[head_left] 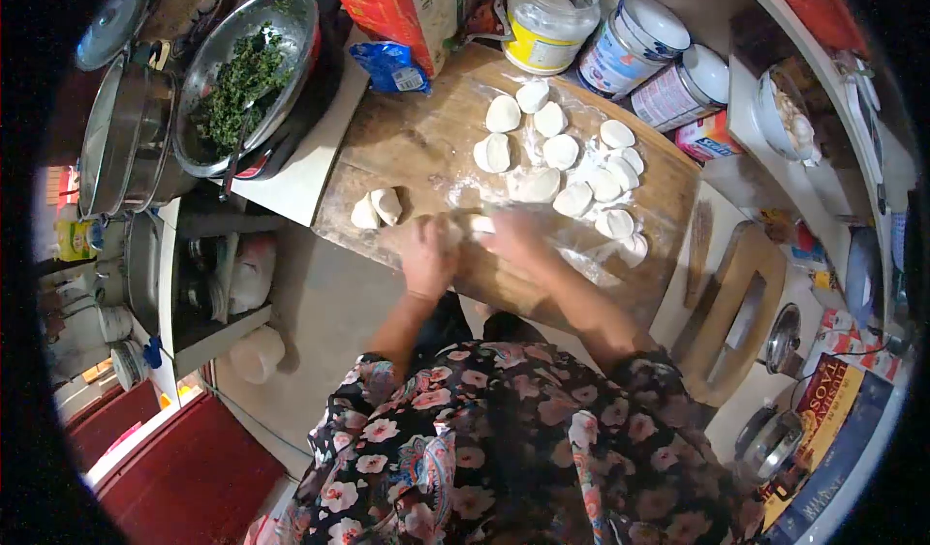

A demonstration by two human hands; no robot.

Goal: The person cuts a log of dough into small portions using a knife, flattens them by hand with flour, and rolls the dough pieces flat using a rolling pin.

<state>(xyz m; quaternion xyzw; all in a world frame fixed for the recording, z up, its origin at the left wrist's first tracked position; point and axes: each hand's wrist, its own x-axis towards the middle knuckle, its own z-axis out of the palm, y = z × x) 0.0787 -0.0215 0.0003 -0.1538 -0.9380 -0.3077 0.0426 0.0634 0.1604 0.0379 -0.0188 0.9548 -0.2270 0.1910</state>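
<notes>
On the floured wooden board (387, 157), my left hand (429, 254) is closed, its fingers curled near the front edge; what lies inside it is hidden. Close to its right, my right hand (518, 240) is blurred, with a small pale piece of dough (481, 224) at its fingertips. Two dough pieces (365, 213) rest together left of my left hand. Beyond my right hand, several round white dough pieces (560, 152) lie spread over loose flour, a few overlapping.
A metal bowl of chopped greens (242, 90) with a spoon stands at the upper left. Behind the board are a blue packet (390, 67), a red bag (383, 7), a yellow-labelled tub (547, 27) and tins (620, 56). A wooden stool-like piece (731, 312) lies right.
</notes>
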